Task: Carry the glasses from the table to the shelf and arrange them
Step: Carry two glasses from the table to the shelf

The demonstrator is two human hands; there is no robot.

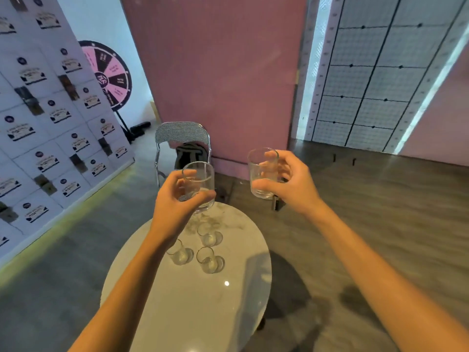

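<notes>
Above the round white marble table (pixel 193 313), my left hand (pixel 172 207) is gripping one clear drinking glass (pixel 199 185) and my right hand (pixel 289 184) another (pixel 261 174); three small clear glasses (pixel 209 259) are standing below.

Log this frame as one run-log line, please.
stage: carrying | left hand: holds glass | right hand: holds glass | table: three glasses left | shelf: not in view

My left hand (pixel 175 199) and right hand (pixel 286 184) each grip a clear glass mid-frame. Three glasses (pixel 208 259) stand on the marble table (pixel 198 313) below.
</notes>
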